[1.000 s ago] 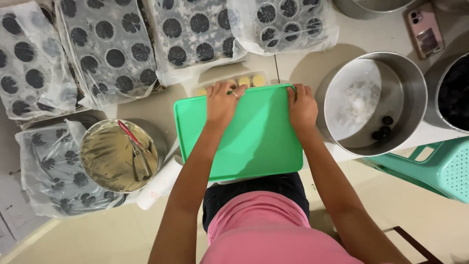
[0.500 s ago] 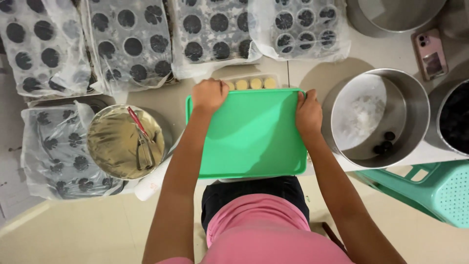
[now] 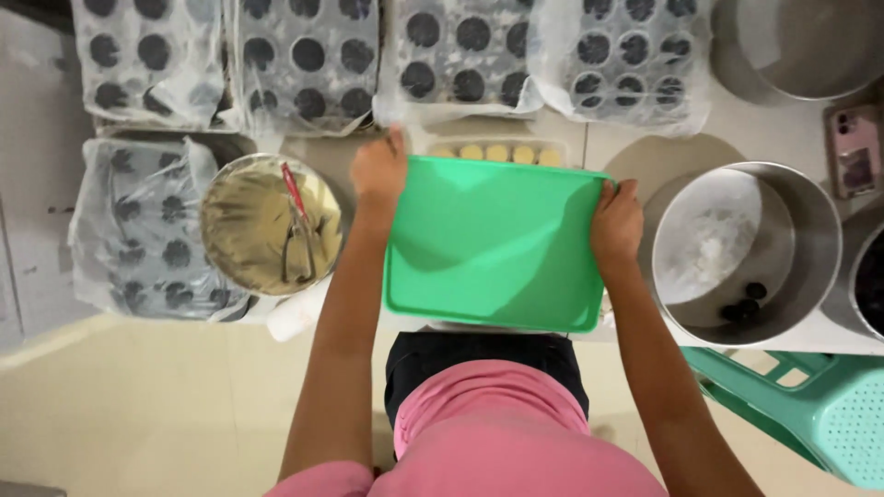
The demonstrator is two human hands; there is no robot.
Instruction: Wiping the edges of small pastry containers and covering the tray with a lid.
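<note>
A green plastic tray (image 3: 497, 244) lies flat in front of me over a white mould, whose row of pale yellow pieces (image 3: 497, 153) shows past its far edge. My left hand (image 3: 379, 173) grips the tray's far left corner. My right hand (image 3: 617, 224) holds the right edge near the far corner. My pink shirt and dark waistband fill the bottom of the view.
A steel bowl of yellowish batter (image 3: 270, 224) with a red-handled whisk sits left of the tray. A big steel pot (image 3: 746, 248) with white powder and dark balls stands right. Several plastic-wrapped trays of dark round pieces (image 3: 304, 55) line the back and left. A phone (image 3: 856, 152) and a green stool (image 3: 820, 414) are at right.
The view has shifted so the tray now sits more central. My hands stay on its far corners, the left one now more over the corner.
</note>
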